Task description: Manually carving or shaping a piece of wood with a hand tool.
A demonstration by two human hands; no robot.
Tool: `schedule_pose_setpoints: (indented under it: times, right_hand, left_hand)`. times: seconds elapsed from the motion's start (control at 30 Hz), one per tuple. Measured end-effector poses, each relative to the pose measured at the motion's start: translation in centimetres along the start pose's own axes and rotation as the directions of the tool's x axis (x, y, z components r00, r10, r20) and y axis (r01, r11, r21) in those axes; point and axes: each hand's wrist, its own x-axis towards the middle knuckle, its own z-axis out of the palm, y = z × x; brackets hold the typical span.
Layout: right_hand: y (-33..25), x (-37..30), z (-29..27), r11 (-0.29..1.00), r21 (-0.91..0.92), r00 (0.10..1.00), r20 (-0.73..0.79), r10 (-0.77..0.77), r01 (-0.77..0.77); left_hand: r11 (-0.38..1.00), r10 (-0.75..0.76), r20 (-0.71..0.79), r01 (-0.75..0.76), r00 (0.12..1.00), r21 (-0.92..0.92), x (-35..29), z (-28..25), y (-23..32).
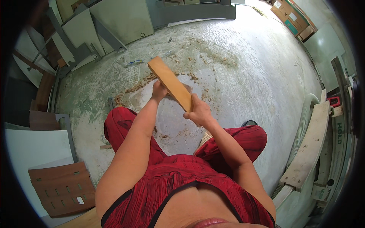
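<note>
A thick, light-brown wooden board (167, 78) is held at a slant above the floor, its far end pointing up to the left. My right hand (200, 109) grips the near end, thumb on one side and fingers round the other. Along the board's left side, my left hand (159, 91) is closed against it about halfway down; its fingers pass underneath and are mostly hidden. Something pale brown shows beyond the board's right edge, too covered to make out.
Wood shavings (192, 77) lie scattered on the concrete floor (262, 76). Grey and white panels (121, 22) lean at the far left. A slotted brown panel (62, 188) is at the near left. On the right are a ribbed hose (302, 129), a long worn board (310, 152) and cardboard boxes (291, 15).
</note>
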Motion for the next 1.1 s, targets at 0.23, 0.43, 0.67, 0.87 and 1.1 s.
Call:
schedule_pose_setpoints:
  times: [0.23, 0.43, 0.67, 0.87, 1.1]
  right_hand:
    - [-2.3, -1.0, -1.0, 0.916, 0.241, 0.91, -0.349, -0.226, 0.32]
    - [0.6, 0.2, 0.8, 0.989, 0.115, 0.993, 0.077, 0.09, -0.098]
    - [0.3, 0.6, -1.0, 0.968, 0.252, 0.989, -0.142, 0.051, -0.013]
    - [0.6, 0.4, -2.3, 0.915, 0.403, 0.964, -0.248, 0.09, 0.018]
    - [0.8, 0.7, -2.0, 0.937, 0.346, 0.976, -0.217, 0.027, 0.052]
  left_hand:
    - [0.814, -0.18, -0.086, 0.197, 0.98, 0.546, 1.1, -1.3, 0.7]
    - [0.913, -0.047, -0.053, 0.064, 0.997, 0.404, 0.5, -1.1, 1.6]
    - [0.776, -0.187, -0.265, 0.308, 0.946, 0.551, 1.1, -2.3, 1.9]
    - [0.735, -0.314, -0.398, 0.486, 0.862, 0.472, 2.0, -1.3, 3.6]
    - [0.786, -0.305, -0.206, 0.368, 0.93, 0.497, 1.7, -1.8, 0.0]
